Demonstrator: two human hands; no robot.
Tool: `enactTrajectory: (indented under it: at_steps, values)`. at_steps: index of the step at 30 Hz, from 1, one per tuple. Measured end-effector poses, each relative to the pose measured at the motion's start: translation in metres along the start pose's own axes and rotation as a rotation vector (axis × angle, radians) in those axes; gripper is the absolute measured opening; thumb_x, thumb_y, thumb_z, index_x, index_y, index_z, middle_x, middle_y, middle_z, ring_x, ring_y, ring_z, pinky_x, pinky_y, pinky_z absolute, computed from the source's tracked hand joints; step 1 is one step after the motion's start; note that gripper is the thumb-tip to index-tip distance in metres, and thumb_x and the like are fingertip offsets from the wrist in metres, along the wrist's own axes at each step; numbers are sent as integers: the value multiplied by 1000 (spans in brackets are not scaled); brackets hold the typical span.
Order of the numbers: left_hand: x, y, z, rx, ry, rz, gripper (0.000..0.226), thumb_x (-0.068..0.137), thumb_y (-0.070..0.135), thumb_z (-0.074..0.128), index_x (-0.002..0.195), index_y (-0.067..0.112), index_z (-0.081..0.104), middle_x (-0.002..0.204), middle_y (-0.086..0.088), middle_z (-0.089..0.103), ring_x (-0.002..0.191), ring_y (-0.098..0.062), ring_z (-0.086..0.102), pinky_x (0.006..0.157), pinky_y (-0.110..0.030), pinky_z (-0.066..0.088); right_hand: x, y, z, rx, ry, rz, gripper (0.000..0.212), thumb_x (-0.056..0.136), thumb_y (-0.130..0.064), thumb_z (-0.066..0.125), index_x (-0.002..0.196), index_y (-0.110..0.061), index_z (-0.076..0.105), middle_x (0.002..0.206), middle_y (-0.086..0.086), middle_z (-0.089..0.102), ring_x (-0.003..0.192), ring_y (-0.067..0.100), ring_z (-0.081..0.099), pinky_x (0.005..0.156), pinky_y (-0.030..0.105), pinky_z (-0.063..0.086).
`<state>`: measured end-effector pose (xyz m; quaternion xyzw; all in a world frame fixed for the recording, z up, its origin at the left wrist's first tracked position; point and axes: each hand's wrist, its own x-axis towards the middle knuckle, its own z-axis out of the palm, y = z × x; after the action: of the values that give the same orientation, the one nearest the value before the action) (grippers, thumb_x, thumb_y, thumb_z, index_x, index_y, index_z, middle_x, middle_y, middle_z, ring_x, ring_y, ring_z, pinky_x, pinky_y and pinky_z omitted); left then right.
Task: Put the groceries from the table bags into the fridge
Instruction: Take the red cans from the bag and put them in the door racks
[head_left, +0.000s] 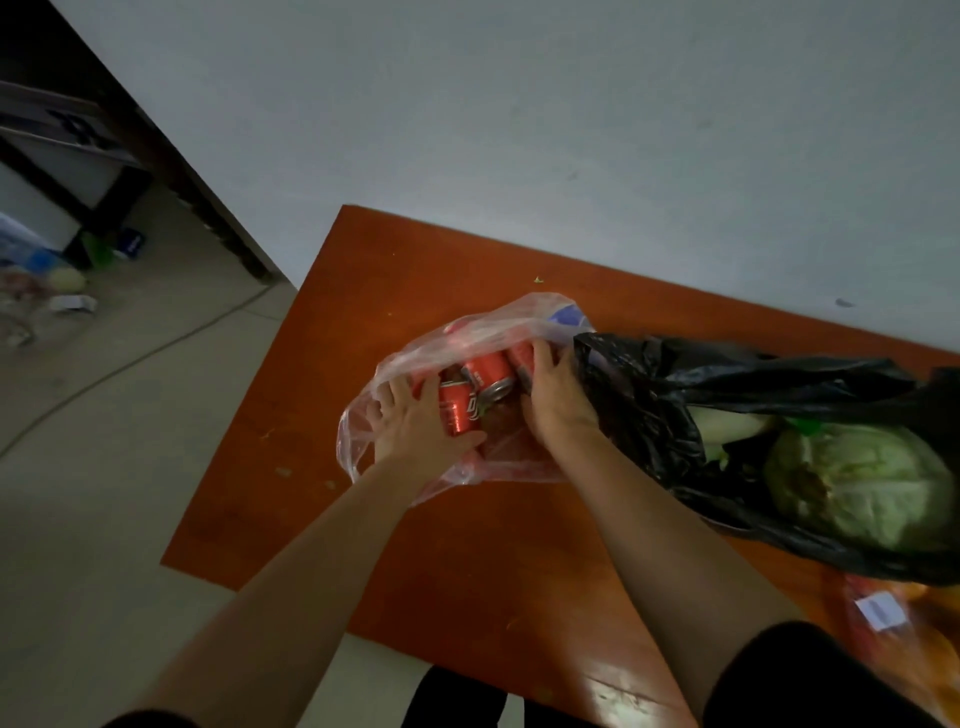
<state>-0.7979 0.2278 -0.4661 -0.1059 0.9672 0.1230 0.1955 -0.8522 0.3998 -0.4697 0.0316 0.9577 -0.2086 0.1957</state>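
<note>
A clear plastic bag (498, 322) lies on the orange-brown table (395, 260) with several red soda cans (485, 374) inside and a blue item at its far end. Both my hands are inside the bag's mouth. My left hand (415, 421) grips one red can (460, 410) from the left. My right hand (553, 395) curls round another red can (522, 361) at the right side of the group. Beside it, a black bag (675, 395) lies open with a green cabbage (862, 483) and a pale vegetable (727, 423) in it.
An orange packet with a white label (883, 618) lies at the table's near right corner. A white wall runs behind the table. On the floor at left are a cable (156, 348) and scattered bottles and litter (47, 280) near a dark doorway.
</note>
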Motion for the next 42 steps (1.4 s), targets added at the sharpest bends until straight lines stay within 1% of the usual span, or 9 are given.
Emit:
enactTrajectory:
  at_steps: [4,10,15,18,21,27,31,35,42]
  values:
    - [-29,4,11,-119,94,-3,98,71,67,70,149,34,20,155,-10,22,144,-37,19,118,-58,18,-17,6,-2,163,-62,155,91,84,-20,74,153,-9,17,151,18,37,140,35,39,114,46,33]
    - [-66,7,28,-298,124,39,83,75,48,76,139,30,27,143,-2,45,133,-25,41,109,-48,38,-57,21,17,398,-183,290,86,88,-35,71,156,-19,20,152,14,41,140,32,41,113,44,33]
    - [-85,15,29,-419,217,27,66,82,44,74,129,27,30,130,-2,58,116,-22,59,85,-38,54,-80,31,23,311,-238,275,89,88,-51,68,155,-16,22,152,15,40,140,33,40,111,46,36]
    - [-92,14,27,-521,251,-57,67,78,38,78,126,23,33,117,3,59,105,-19,61,81,-36,56,-89,34,32,171,-203,288,107,73,-59,73,155,-26,13,154,10,38,141,34,39,111,50,37]
    - [-96,3,29,-571,275,-89,63,75,35,82,112,24,33,103,7,53,89,-17,62,62,-26,51,-91,31,36,121,-226,259,110,71,-62,69,155,-32,5,154,10,37,141,35,38,111,53,36]
    - [-99,-19,31,-679,235,-100,72,72,34,85,118,28,30,108,7,51,95,-18,63,75,-39,59,-98,20,44,207,-24,225,92,82,-57,69,153,-23,22,149,10,47,136,31,48,107,46,42]
    - [-93,-36,26,-701,172,28,70,75,31,83,123,22,32,113,5,51,97,-17,59,74,-30,51,-121,10,46,323,150,284,85,79,-51,74,145,-24,30,131,9,62,119,32,61,101,43,46]
    - [-93,-50,18,-772,102,153,70,75,26,84,124,22,34,118,5,51,102,-15,58,80,-26,49,-153,-6,50,484,335,312,90,73,-45,79,146,-25,31,130,6,62,118,31,61,103,42,47]
    - [-122,-12,0,-796,119,374,60,72,35,85,119,30,48,115,11,57,107,-13,59,89,-27,43,-231,11,29,678,699,287,82,70,-38,86,139,-31,43,118,-15,63,101,-4,61,80,2,43]
